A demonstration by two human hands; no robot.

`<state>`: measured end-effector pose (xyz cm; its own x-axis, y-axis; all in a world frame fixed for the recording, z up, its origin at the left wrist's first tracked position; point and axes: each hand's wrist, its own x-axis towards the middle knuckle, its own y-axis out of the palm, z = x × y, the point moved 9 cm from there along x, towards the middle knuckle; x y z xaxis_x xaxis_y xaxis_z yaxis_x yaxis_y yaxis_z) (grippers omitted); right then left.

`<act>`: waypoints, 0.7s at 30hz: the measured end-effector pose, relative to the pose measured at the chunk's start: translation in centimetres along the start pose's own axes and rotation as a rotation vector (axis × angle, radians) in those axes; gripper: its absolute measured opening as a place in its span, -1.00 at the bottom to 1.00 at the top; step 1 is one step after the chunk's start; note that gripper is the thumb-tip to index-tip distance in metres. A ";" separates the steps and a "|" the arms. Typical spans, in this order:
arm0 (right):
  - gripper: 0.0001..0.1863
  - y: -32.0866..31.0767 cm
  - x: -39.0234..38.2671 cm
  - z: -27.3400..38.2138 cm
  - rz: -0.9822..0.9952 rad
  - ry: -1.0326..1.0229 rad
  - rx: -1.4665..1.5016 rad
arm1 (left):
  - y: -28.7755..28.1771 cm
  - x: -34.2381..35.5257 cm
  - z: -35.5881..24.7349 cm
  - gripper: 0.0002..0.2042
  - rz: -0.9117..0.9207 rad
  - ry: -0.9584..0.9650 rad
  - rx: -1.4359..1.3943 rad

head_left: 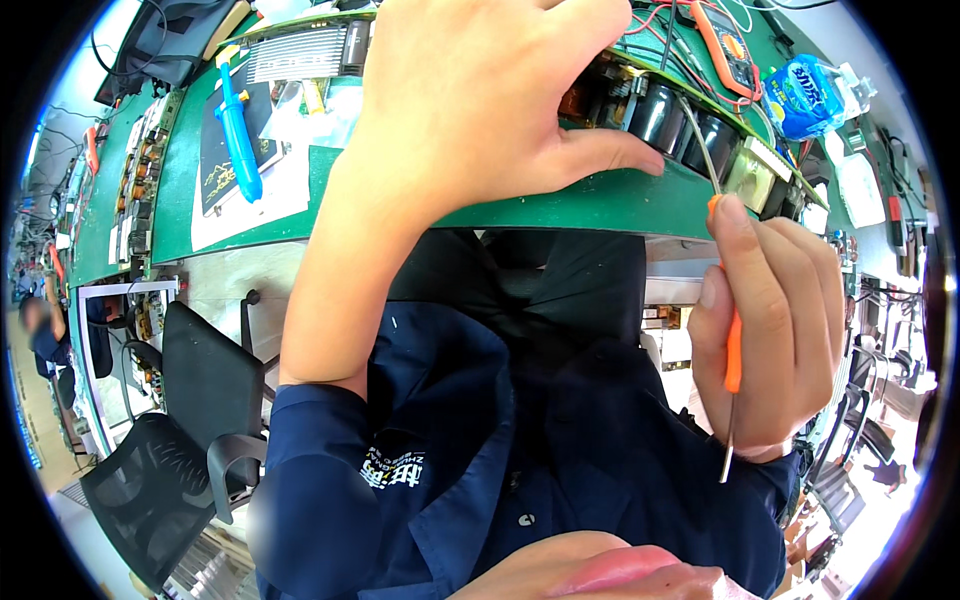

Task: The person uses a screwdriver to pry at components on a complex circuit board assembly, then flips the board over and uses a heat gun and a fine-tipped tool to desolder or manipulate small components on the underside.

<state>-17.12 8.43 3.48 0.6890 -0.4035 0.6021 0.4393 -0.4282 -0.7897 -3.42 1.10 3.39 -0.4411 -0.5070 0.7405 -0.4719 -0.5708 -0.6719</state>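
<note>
A green workbench [580, 205] carries a component-packed circuit board [727, 108], its middle hidden behind a person's left hand [490, 100], thumb stretched out along the near side; the fingers run out of view, so whether they grasp anything cannot be told. At the board's right part, the right hand [785, 320] curls its fingers around an orange-handled tool [734, 350], the slim shaft reaching in beside dark capacitors [655, 118]. Good work here would seem to call for a steady board, light pressure, a tip clear of neighbouring parts and the left thumb well away from the shaft.

Left of the board and nearer the person stands a black office chair [205, 370]. A dark booklet [217, 150] lies left of the board, under a blue pump-like tool [237, 130]. Beyond the board's right part sit a blue package [803, 97], an orange multimeter [727, 50] and loose leads [655, 22], which could snag.
</note>
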 end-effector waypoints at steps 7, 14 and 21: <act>-0.65 1.0 -1.7 0.2 -0.038 0.098 0.015 | 0.0 -0.6 0.0 -0.43 -0.082 0.045 -0.037; -0.71 0.2 -2.8 -1.0 -0.259 0.041 0.141 | -0.2 -0.4 -0.2 -0.43 -0.121 0.032 -0.070; -0.42 -2.9 -5.0 -6.1 -0.328 0.115 0.080 | 0.3 0.9 0.0 -0.43 0.017 0.005 -0.025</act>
<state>-25.30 6.77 3.47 0.4364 -0.3453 0.8309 0.6732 -0.4874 -0.5561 -3.96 0.46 3.84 -0.4526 -0.5135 0.7290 -0.4832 -0.5459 -0.6845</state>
